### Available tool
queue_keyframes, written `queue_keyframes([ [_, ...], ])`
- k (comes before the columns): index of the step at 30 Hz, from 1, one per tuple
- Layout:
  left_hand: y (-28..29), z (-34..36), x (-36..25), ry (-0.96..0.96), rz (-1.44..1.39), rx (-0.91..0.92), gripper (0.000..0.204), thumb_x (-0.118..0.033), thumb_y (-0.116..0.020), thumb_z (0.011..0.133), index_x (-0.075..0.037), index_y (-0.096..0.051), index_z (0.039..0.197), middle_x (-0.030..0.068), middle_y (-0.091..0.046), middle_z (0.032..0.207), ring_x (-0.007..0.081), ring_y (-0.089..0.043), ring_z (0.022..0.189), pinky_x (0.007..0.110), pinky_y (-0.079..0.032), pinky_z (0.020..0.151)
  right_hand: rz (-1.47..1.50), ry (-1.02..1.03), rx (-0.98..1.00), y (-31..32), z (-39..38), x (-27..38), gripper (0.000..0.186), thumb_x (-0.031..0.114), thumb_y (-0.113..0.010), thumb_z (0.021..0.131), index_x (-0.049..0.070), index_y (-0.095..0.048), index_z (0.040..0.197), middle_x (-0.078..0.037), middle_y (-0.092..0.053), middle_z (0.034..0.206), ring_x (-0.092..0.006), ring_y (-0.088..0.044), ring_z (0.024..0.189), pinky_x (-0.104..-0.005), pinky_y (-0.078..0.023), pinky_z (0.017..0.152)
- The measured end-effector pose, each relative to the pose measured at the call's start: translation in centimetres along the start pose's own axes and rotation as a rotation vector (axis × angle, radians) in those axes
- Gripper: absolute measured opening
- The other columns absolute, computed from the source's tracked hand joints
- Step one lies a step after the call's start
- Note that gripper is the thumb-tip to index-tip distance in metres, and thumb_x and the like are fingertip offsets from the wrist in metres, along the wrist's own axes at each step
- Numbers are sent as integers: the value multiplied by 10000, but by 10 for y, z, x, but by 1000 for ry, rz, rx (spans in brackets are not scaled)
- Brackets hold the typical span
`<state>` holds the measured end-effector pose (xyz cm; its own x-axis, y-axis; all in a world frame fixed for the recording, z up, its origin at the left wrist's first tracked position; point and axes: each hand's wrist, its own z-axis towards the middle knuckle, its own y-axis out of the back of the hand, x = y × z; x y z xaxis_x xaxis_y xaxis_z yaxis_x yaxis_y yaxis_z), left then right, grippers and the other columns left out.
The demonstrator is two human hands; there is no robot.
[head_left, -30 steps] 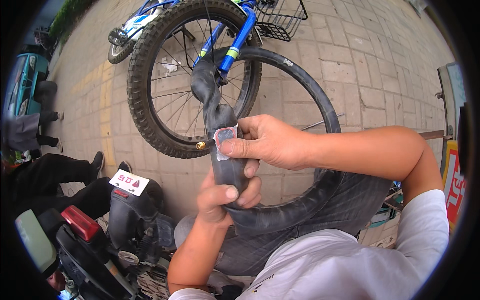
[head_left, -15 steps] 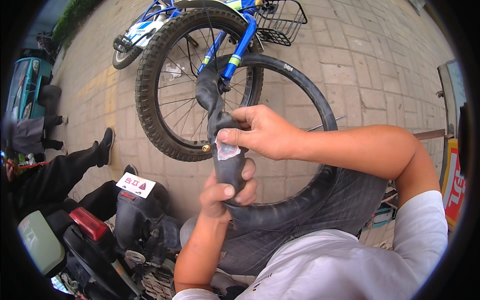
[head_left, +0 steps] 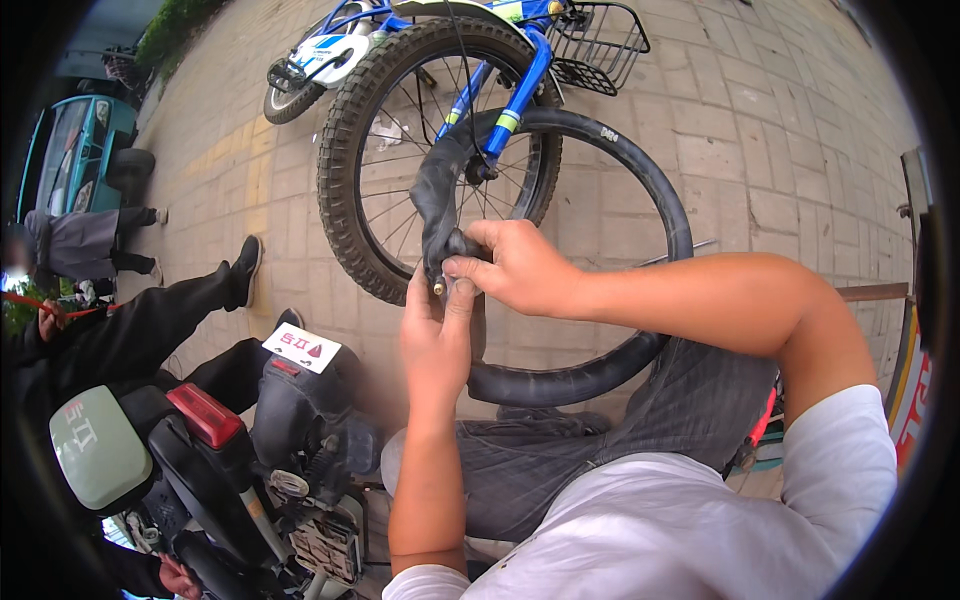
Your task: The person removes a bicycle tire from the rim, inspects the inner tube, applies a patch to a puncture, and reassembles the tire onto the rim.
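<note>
A black bicycle inner tube (head_left: 560,384) curves in a big loop from my hands, over my knee and up to the front wheel of a blue bicycle. My right hand (head_left: 515,266) pinches the tube between thumb and fingers just right of a small brass valve (head_left: 438,286). Close below the valve, my left hand (head_left: 438,335) is closed on the same stretch, its thumb and fingertips meeting those of the right. Between my hands and the bicycle fork (head_left: 518,102) the tube is twisted and creased. My fingers cover most of the spot between them.
Ahead lies the bicycle's knobby tyre (head_left: 345,190), with a black wire basket (head_left: 610,45) beyond. A parked scooter (head_left: 210,415) stands close on my left, near a person's dark-trousered leg (head_left: 160,315). Farther left is a teal vehicle (head_left: 75,150). Paving bricks (head_left: 770,180) cover the ground.
My left hand has moved up the tube to meet my right at the valve. The pale-edged patch seen before is now covered by fingers. The view has shifted slightly.
</note>
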<state>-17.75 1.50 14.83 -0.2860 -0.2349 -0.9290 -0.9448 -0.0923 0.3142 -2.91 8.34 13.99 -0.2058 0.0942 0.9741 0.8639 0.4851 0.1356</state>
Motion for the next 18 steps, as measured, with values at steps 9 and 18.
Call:
queue_keyframes([
  [9, -3, 7, 25, 43, -121, -73, 334, -295, -562, 998, 14, -579, 1124, 36, -628, 933, 99, -560, 864, 266, -459, 773, 176, 27, 95, 2, 8, -19, 237, 109, -635, 914, -72, -648, 1067, -119, -696, 905, -142, -625, 844, -318, -505, 761],
  [18, -16, 3, -3, 161, -150, -79, 331, -385, -608, 963, -59, -554, 981, 21, -581, 714, 118, -564, 558, 242, -451, 496, -641, 155, 278, 87, -23, 42, 279, 219, -630, 842, -24, -688, 964, -228, -685, 857, -395, -661, 859, -465, -519, 759],
])
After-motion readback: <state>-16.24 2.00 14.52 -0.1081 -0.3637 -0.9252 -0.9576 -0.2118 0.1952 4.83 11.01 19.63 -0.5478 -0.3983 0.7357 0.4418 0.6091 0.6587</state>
